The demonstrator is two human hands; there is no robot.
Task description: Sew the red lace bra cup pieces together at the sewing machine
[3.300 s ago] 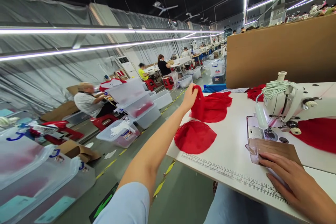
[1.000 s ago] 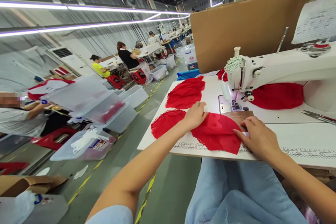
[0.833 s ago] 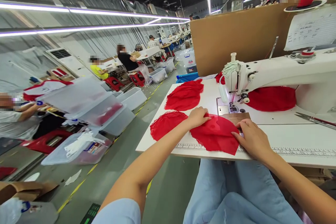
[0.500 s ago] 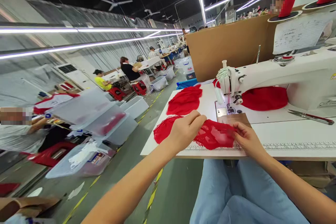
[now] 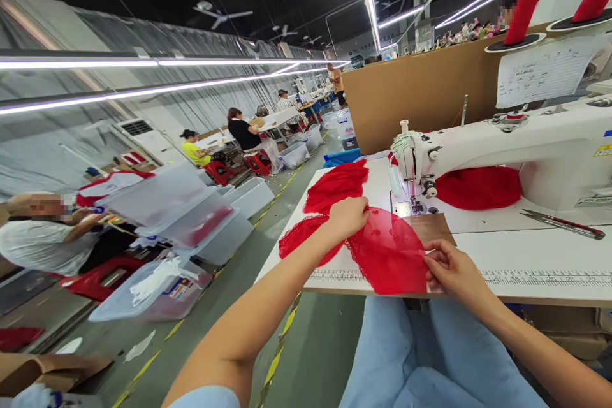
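Note:
Between my hands a sheer red lace fabric piece (image 5: pixel 389 248) is spread out, its lower edge hanging at the table's front. My left hand (image 5: pixel 348 215) is closed on its upper left edge. With thumb and fingers pinched, my right hand (image 5: pixel 447 266) holds its right edge. Left of it, partly under my left arm, lies another red lace piece (image 5: pixel 302 239). A gathered red piece (image 5: pixel 335 188) rests behind that one. Just beyond the held fabric stands the needle area of a white sewing machine (image 5: pixel 482 140).
More red fabric (image 5: pixel 480 188) lies under the machine arm. Thread snips (image 5: pixel 564 222) are on the right of the white table (image 5: pixel 521 255). Red thread cones (image 5: pixel 523 16) stand behind a cardboard panel (image 5: pixel 396 99). Plastic bins (image 5: pixel 205 229) and a seated person (image 5: pixel 48 236) are at left.
The held red piece was bunched and folded between my hands; now it is opened out flatter and hangs lower. My left hand has shifted slightly left, my right hand slightly lower.

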